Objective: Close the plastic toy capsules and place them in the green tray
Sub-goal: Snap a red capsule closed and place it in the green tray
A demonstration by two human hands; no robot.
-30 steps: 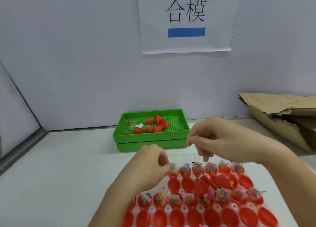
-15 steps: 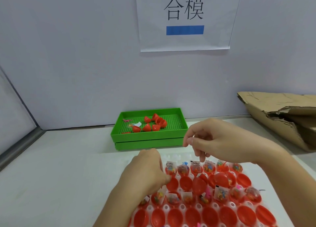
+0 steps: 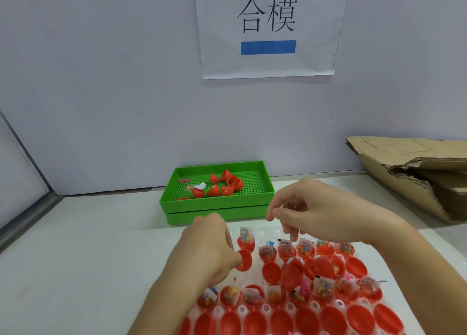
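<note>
Head view: white table [image 3: 88, 254], grey wall [image 3: 113, 82], paper sign [image 3: 267, 29].

Red capsule half [image 3: 244, 260] now in the left hand [image 3: 206, 250] grip, lifted clear of its earlier socket.

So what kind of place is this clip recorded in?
Probably a small assembly workstation: a white-partitioned bench with a printed paper sign reading 合模, a white moulded holder tray of open red plastic capsule halves, and a green perforated plastic tray for output.
</note>
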